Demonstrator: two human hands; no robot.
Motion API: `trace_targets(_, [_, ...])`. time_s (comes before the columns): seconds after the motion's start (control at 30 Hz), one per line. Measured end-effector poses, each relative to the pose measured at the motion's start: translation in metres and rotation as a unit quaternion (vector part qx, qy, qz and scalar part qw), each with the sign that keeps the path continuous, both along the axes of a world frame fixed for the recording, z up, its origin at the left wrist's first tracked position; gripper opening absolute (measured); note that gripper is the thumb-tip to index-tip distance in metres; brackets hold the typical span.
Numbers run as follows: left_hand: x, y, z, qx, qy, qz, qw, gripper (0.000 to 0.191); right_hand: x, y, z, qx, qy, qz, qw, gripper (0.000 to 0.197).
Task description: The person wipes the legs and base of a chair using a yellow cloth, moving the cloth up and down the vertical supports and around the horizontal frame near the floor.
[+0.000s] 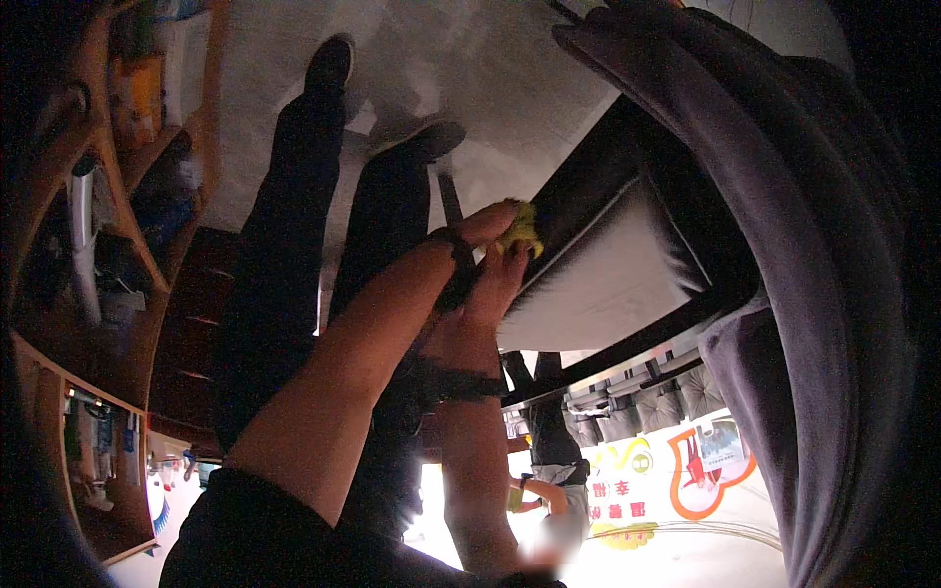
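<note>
A crumpled yellow-green cloth (526,229) is held between both hands beside a dark frame edge (570,180). My left hand (491,222) grips its upper part, with the fingertips partly hidden. Just below, the fingers of my right hand (503,283) close against the cloth's lower edge. Something dark encircles the left wrist, and another dark band crosses the right forearm. The frame surrounds a pale panel (595,275) to the right of the hands.
Wooden shelving (110,169) with assorted items stands at left. Two dark-clothed legs and shoes (329,62) extend over the grey floor (500,66). Grey-purple fabric (816,242) hangs at right. Another person (562,496), tufted seats (658,404) and a decorated wall appear inverted below.
</note>
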State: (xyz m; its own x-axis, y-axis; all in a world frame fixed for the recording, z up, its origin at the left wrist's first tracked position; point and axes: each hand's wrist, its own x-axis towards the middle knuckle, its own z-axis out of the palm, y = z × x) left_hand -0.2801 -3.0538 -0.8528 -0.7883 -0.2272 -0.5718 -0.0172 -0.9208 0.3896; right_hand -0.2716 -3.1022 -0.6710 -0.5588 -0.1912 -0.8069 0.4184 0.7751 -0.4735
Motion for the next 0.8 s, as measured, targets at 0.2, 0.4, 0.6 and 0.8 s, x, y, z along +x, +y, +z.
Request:
trace_targets(0.2, [-0.029,-0.121,-0.012,-0.112,-0.04,0.031,0.992,0.026,-0.027,-0.055,-0.028,-0.061,0.058,0.038,0.996,0.055])
trace_targets(0.4, [-0.068,-0.204,0.018,-0.207,-0.05,0.077,0.974,0.025,-0.086,-0.109,-0.081,-0.157,0.181,0.199,0.95,0.045])
trace_targets(0.6, [-0.08,-0.212,-0.024,-0.307,-0.053,0.094,0.945,0.028,-0.09,-0.138,-0.082,-0.208,0.113,0.146,0.961,0.052])
trace_targets(0.8, [-0.026,-0.134,-0.021,-0.268,0.043,0.036,0.962,0.033,-0.058,-0.064,-0.064,-0.048,0.076,0.137,0.986,0.051])
